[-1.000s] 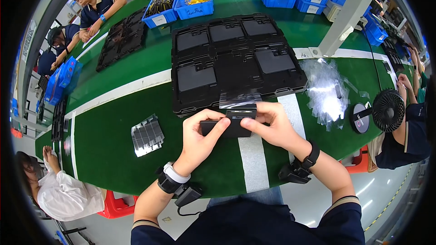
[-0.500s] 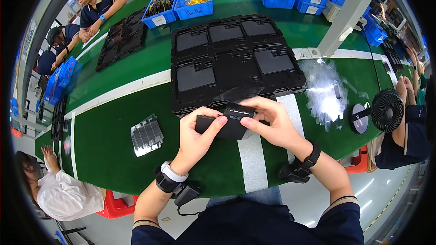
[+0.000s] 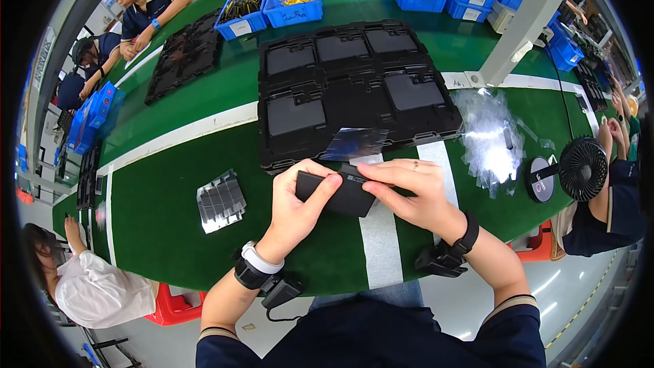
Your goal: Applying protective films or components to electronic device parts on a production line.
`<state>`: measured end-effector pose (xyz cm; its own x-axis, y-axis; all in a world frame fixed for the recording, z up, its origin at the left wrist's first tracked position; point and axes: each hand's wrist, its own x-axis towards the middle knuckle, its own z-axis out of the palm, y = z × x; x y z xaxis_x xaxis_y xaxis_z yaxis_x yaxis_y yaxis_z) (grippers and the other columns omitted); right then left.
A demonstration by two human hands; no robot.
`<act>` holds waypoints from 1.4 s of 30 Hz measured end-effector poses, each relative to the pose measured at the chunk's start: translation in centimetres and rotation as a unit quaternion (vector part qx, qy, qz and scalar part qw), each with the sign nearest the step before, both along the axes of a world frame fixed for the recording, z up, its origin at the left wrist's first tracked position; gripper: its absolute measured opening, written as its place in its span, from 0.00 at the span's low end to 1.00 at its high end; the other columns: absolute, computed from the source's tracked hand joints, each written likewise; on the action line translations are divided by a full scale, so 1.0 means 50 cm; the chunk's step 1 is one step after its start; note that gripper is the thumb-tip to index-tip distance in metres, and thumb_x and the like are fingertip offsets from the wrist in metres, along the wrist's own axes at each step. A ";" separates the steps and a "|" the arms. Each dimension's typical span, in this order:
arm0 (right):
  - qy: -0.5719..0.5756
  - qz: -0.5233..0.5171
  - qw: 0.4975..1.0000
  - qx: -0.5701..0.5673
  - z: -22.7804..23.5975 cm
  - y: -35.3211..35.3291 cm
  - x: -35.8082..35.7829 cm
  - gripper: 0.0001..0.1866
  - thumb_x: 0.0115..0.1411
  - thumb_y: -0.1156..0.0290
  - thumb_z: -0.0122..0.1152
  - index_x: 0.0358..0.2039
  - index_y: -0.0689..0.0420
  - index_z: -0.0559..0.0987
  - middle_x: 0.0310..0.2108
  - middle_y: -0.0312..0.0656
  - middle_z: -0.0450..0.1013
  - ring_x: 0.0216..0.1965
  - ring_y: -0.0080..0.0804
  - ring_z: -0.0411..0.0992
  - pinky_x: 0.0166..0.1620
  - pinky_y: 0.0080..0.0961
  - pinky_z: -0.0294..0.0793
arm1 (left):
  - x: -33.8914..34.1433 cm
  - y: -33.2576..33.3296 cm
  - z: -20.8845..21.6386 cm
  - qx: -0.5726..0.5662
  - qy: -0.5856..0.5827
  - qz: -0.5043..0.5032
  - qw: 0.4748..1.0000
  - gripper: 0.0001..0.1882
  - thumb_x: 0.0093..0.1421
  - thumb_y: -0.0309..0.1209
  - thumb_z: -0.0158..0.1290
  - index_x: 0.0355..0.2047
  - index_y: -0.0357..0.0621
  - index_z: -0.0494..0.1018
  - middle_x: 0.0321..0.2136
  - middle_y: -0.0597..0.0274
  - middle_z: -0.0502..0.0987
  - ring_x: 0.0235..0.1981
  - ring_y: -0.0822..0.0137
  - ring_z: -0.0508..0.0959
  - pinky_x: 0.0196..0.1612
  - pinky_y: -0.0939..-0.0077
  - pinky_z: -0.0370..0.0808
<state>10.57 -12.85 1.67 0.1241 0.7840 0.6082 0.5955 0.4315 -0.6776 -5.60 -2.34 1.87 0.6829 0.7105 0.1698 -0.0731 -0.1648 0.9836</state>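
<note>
My left hand (image 3: 294,199) is closed round a flat black rectangular block (image 3: 346,199), with the thumb lying across its face. At the block's upper right edge, the fingers of my right hand (image 3: 417,189) pinch together; whether they grip the block or an edge of film there is hard to see. A thin clear film (image 3: 355,143) sticks out beyond the block, over the near edge of a black moulded tray (image 3: 351,109). Several dark grey flat panels (image 3: 297,117) sit in the tray's compartments. The near middle compartment holds no panel.
Silvery strips on a sheet (image 3: 221,202) lie at left on the green table. A heap of clear film pieces (image 3: 492,143) is right of the tray, by a small black fan (image 3: 582,167). Blue bins (image 3: 293,13) and a metal post (image 3: 528,24) stand farther back. Co-workers sit around.
My right fingers have shifted slightly along the block's upper edge. The film, blurred and dark before, now stands out clearly above the block. My left hand keeps its hold.
</note>
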 end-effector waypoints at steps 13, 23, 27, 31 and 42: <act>0.425 0.116 0.850 -0.289 -0.006 0.005 0.020 0.07 0.55 0.71 0.60 0.30 0.62 0.79 0.23 0.34 0.74 0.22 0.14 0.68 0.23 0.13 0.65 | 0.000 0.001 0.011 0.160 0.023 0.014 0.987 0.04 0.51 0.24 0.57 0.25 0.37 0.73 0.21 0.64 0.75 0.24 0.78 0.72 0.28 0.84 0.67; 0.055 0.096 0.963 -0.245 -0.012 0.008 0.024 0.22 0.57 0.65 0.55 0.10 0.63 0.66 0.07 0.44 0.56 0.09 0.30 0.57 0.16 0.25 0.55 | 0.002 0.011 -0.008 0.016 0.105 -0.074 0.992 0.06 0.52 0.27 0.57 0.24 0.39 0.73 0.18 0.69 0.74 0.22 0.81 0.71 0.26 0.86 0.67; 0.157 0.185 0.936 -0.255 0.020 -0.005 0.028 0.12 0.48 0.81 0.51 0.35 0.61 0.76 0.19 0.37 0.69 0.17 0.22 0.64 0.18 0.18 0.61 | -0.002 0.022 0.007 -0.035 0.069 -0.040 0.996 0.07 0.52 0.30 0.57 0.24 0.41 0.71 0.21 0.71 0.70 0.26 0.82 0.70 0.30 0.86 0.65; 0.122 0.173 0.966 -0.152 -0.005 0.011 0.018 0.23 0.42 0.87 0.51 0.42 0.58 0.74 0.37 0.38 0.70 0.32 0.23 0.70 0.27 0.15 0.67 | 0.000 0.011 0.005 -0.139 0.064 -0.107 0.982 0.13 0.53 0.31 0.56 0.37 0.42 0.68 0.31 0.70 0.73 0.30 0.80 0.72 0.34 0.86 0.68; 0.341 0.120 0.900 -0.242 -0.009 0.008 0.014 0.07 0.57 0.72 0.57 0.32 0.62 0.72 0.27 0.33 0.72 0.29 0.14 0.69 0.34 0.15 0.69 | -0.004 0.019 -0.005 -0.055 -0.004 -0.100 0.994 0.15 0.62 0.29 0.43 0.48 0.37 0.64 0.31 0.61 0.75 0.33 0.76 0.74 0.38 0.81 0.70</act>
